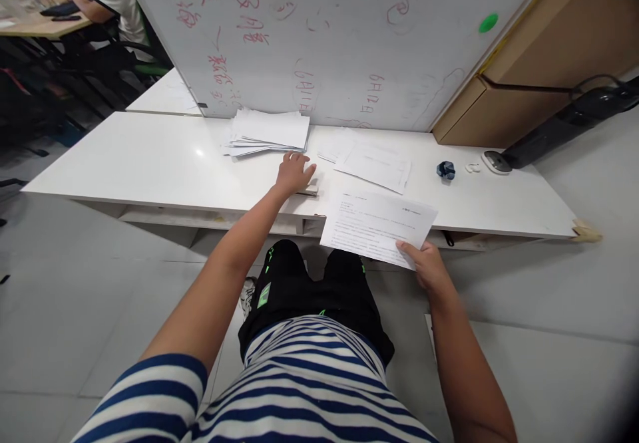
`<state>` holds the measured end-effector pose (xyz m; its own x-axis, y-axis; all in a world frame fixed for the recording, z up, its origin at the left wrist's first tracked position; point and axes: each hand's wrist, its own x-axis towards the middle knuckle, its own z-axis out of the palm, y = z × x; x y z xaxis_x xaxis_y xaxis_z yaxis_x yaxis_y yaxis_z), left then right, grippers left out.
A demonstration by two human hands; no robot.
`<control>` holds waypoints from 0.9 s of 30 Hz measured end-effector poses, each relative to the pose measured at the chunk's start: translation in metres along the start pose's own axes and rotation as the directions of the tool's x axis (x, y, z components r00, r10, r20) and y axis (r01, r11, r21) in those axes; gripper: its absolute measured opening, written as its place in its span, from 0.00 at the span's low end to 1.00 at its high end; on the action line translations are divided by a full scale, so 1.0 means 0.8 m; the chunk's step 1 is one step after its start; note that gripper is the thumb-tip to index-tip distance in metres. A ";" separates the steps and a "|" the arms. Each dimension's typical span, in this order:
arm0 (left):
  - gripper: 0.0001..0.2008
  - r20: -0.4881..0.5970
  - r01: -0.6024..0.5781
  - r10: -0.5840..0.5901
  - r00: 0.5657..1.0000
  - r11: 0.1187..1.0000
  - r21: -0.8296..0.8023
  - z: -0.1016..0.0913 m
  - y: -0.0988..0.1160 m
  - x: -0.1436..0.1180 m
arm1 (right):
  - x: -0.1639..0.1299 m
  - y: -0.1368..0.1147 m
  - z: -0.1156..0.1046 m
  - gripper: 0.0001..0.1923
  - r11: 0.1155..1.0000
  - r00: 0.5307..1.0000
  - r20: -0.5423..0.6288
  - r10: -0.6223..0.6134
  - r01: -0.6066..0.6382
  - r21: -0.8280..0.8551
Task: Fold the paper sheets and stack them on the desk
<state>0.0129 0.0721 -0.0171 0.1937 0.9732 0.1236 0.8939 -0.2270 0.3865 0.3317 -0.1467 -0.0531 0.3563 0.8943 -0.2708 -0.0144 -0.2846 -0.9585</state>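
My right hand (430, 267) grips the right lower corner of a printed sheet of paper (377, 227), thumb on top and fingers beneath. The sheet is tilted over the front edge of the white table (164, 163). Low over the tabletop, my left hand (295, 173) has its fingers apart and holds nothing that I can see. Just under its palm lies a slim, pale stapler-like object (308, 191), partly hidden by the hand. Beyond the fingertips sits an uneven stack of papers (272, 129). To its right, several loose sheets (374, 163) overlap on the table.
A whiteboard (319, 44) with red writing stands along the table's back. Cardboard boxes (499, 112), a dark bottle (559, 130), a computer mouse (496, 161) and a small dark-blue object (446, 170) are at the right. A seated person (117, 0) works at a desk, far left.
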 end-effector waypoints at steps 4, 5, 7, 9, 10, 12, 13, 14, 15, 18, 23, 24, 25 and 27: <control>0.25 0.005 -0.002 0.002 1.000 1.000 -0.007 0.000 0.000 0.001 | 0.001 0.005 0.004 0.22 0.998 1.000 0.000 0.009 -0.009 0.061; 0.25 -0.002 0.002 -0.002 1.000 1.000 -0.009 0.001 0.000 0.001 | 0.001 0.007 0.004 0.22 0.998 1.000 0.004 0.011 -0.012 0.060; 0.24 -0.022 0.017 -0.018 1.000 1.000 -0.012 0.002 0.001 0.000 | 0.002 0.010 0.008 0.21 0.998 1.000 0.010 0.004 -0.005 0.060; 0.22 -0.039 0.028 -0.028 0.999 1.000 -0.011 0.003 0.004 -0.002 | 0.006 0.009 0.015 0.20 0.998 1.000 0.004 -0.017 0.016 0.058; 0.22 -0.044 0.028 -0.028 0.999 1.000 -0.010 0.004 0.005 -0.003 | 0.010 0.006 0.021 0.19 0.998 0.999 -0.007 -0.032 0.032 0.053; 0.21 -0.050 0.023 -0.024 0.998 1.000 -0.005 0.003 0.008 -0.006 | 0.021 -0.007 0.038 0.18 0.995 0.996 -0.037 -0.085 0.087 0.050; 0.21 -0.062 0.030 -0.030 0.998 1.000 -0.002 0.002 0.009 -0.008 | 0.028 -0.017 0.050 0.18 0.990 0.991 -0.049 -0.123 0.125 0.060; 0.20 -0.068 0.035 -0.035 0.997 0.999 0.003 0.001 0.010 -0.008 | 0.037 -0.030 0.066 0.19 0.983 0.985 -0.054 -0.162 0.166 0.075; 0.20 -0.065 0.033 -0.032 0.997 0.999 0.012 0.001 0.010 -0.009 | 0.046 -0.046 0.084 0.20 0.975 0.979 -0.043 -0.202 0.205 0.088; 0.20 0.023 0.003 -0.004 1.000 0.999 0.042 0.000 0.010 -0.007 | 0.080 -0.102 0.159 0.23 0.949 0.948 0.074 -0.311 0.304 0.086; 0.21 -0.055 0.028 -0.027 0.998 0.999 0.025 0.004 0.010 -0.008 | 0.156 -0.190 0.321 0.20 0.950 0.910 0.281 -0.305 0.310 0.027; 0.20 -0.080 0.018 -0.017 0.997 1.000 0.019 0.004 0.010 -0.010 | 0.172 -0.200 0.351 0.19 0.953 0.910 0.298 -0.288 0.304 -0.007; 0.19 -0.098 0.007 -0.006 0.995 1.000 0.015 0.005 0.010 -0.011 | 0.187 -0.208 0.378 0.19 0.948 0.909 0.309 -0.279 0.311 -0.060; 0.18 -0.120 -0.011 0.012 0.993 1.000 0.007 0.006 0.009 -0.014 | 0.212 -0.214 0.420 0.20 0.903 0.910 0.319 -0.263 0.349 -0.251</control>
<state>0.0192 0.0601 -0.0199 0.1546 0.9591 0.2371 0.8945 -0.2378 0.3785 0.0809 0.1700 0.0353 0.0300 0.9993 -0.0224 0.3464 -0.0314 -0.9376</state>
